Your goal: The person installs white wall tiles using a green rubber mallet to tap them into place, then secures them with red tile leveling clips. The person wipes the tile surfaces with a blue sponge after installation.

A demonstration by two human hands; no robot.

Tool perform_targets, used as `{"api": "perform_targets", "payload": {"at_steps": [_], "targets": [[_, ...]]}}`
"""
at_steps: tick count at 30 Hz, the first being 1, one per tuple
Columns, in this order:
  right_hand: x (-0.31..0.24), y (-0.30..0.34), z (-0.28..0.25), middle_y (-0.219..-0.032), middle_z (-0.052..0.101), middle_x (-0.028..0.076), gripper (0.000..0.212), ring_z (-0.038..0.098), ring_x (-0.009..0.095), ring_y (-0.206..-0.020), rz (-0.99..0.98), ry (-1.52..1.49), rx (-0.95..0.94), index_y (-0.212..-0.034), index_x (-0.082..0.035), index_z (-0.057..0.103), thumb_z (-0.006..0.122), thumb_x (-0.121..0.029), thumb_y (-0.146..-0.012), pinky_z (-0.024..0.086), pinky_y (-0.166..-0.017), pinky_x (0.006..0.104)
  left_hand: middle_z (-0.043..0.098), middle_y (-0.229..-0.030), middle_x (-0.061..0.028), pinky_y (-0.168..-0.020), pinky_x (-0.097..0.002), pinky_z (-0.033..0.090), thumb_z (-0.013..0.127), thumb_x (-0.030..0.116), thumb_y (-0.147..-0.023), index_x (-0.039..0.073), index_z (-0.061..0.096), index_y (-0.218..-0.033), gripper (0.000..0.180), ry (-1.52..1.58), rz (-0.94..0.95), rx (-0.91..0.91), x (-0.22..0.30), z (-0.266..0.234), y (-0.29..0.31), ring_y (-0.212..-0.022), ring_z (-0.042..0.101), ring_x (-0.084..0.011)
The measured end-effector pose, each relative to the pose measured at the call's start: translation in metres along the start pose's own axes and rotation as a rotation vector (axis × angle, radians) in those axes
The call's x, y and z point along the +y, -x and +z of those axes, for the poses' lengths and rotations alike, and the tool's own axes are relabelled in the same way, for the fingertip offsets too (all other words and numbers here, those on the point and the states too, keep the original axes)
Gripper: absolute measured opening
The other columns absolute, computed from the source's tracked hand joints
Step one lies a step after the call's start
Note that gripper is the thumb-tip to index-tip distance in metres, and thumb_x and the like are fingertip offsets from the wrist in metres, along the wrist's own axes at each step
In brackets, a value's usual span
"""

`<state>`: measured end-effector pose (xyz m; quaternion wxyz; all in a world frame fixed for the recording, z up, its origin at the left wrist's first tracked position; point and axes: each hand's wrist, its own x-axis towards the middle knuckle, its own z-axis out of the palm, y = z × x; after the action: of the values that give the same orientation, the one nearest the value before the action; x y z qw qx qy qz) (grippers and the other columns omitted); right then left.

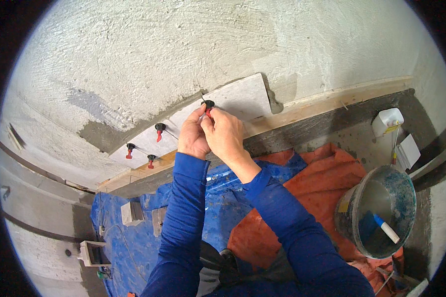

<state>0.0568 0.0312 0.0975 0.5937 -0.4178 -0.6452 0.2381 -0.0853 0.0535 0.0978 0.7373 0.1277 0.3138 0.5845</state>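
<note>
Light-coloured wall tiles (245, 99) stand in a row low on the rough plastered wall, with grey adhesive showing along their upper edge. My left hand (193, 136) and my right hand (226, 134) meet over the joint between two tiles. Between their fingertips is a tile levelling clip (209, 104), with a black round cap and a red handle. Both hands are closed on it, the fingers partly covering the red handle. Further left along the tiles sit three more such clips, an upper one (160, 128), a left one (130, 148) and a lower one (151, 159).
A wooden batten (302, 113) runs along under the tiles. Blue tarp (203, 198) and orange tarp (302, 183) cover the floor. To the right stand a large bucket (349, 208) with a blue-and-white handled tool (386, 229) and a white container (385, 122). A stack of tiles (131, 213) lies left.
</note>
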Motion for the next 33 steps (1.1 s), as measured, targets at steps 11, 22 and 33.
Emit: {"api": "perform_targets", "payload": {"at_steps": [11,22,33], "targets": [[0.001,-0.019,-0.037,-0.077,0.072,0.018,0.040,0.069,0.040,-0.068,0.077,0.035,-0.342,-0.091,-0.004,0.073,0.079,-0.043,-0.086,0.054,-0.066,0.0510,0.073,-0.106,-0.0090,-0.093,-0.0443,0.055,0.066,0.031,-0.100,0.008,0.071,-0.107,0.025,-0.133,0.056,-0.016,-0.011,0.012,0.015,-0.099,0.068,-0.0267],[0.026,-0.031,-0.047,-0.122,0.054,0.021,0.101,0.056,0.027,-0.093,0.045,0.171,0.393,-0.144,0.010,0.043,0.094,-0.038,-0.072,0.052,-0.086,0.0418,0.072,-0.110,-0.0061,-0.087,-0.0355,0.054,0.056,0.045,-0.107,0.011,0.066,-0.119,0.037,-0.494,0.275,0.073,-0.020,0.017,0.024,-0.095,0.067,-0.0195],[0.015,-0.022,-0.043,-0.141,0.036,0.022,0.107,0.055,0.022,-0.090,-0.035,0.095,0.223,-0.141,-0.003,0.047,0.099,-0.050,-0.060,0.054,-0.082,0.0380,0.074,-0.113,-0.0099,-0.083,-0.0343,0.053,0.055,0.051,-0.106,0.009,0.068,-0.116,0.045,-0.633,0.272,0.152,-0.011,0.016,0.018,-0.092,0.067,-0.0194]]}}
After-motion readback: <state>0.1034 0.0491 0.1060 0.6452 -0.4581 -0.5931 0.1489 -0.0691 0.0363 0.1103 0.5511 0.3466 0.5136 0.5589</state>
